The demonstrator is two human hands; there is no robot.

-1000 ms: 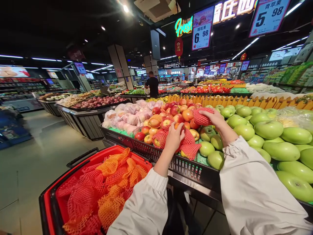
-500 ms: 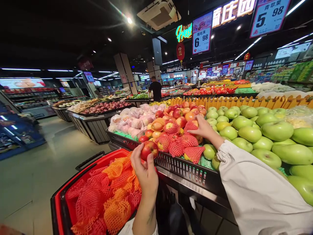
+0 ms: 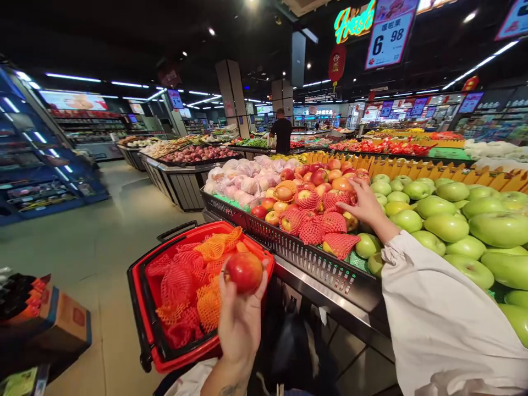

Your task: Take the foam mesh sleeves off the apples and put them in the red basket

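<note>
A red apple (image 3: 245, 272) rests in my left hand (image 3: 239, 324), with the fingers and thumb curled round it. That hand is over the near right side of a red basket (image 3: 165, 360), which is filled with orange and red foam fruit nets (image 3: 181, 280). Over the heap of red apples (image 3: 319, 176) on the display stand, my right hand (image 3: 367, 206) reaches in with thumb and fingers apart, close to or touching the fruit at the heap's right side. Several apples below it wear pink foam nets (image 3: 311, 231).
Green apples (image 3: 449, 228) fill the right of the stand, and bagged pale fruit (image 3: 251, 179) lies at its left. A black slatted edge (image 3: 289, 253) fronts the stand. Cartons (image 3: 68, 324) stand at lower left. A person in black (image 3: 282, 132) is farther back.
My left hand has drawn the apple down and nearer, over the basket. The view has swung left, and my right hand stays by the red apples.
</note>
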